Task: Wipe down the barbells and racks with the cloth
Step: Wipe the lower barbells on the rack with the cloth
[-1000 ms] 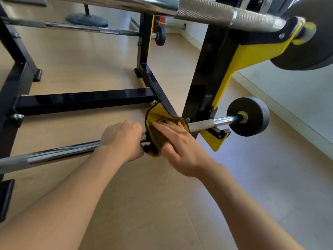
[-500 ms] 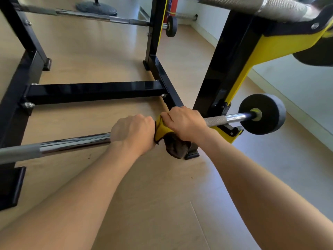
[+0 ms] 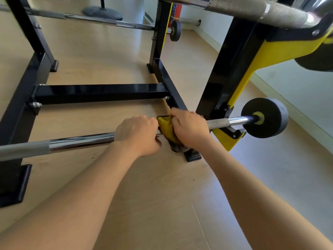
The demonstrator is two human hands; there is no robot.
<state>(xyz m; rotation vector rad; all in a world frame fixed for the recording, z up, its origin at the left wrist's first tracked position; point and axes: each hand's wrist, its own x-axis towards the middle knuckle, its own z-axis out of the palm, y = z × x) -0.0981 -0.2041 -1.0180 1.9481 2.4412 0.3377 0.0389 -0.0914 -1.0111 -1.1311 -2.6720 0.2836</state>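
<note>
Barbell horizontal, left-to-right; left hand clenched round it, right hand clutching cloth.

Light wood-plank floor under me, with a few dark specks on it. White wall on my right, pale baseboard along its foot. Far end: dark round stand base carrying an upright pole. Red object near the corner, can't identify.

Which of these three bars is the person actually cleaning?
The lowest, nearest barbell: left hand grips it, right hand wraps the yellow cloth round it. The far bar and top bar are untouched.
</note>
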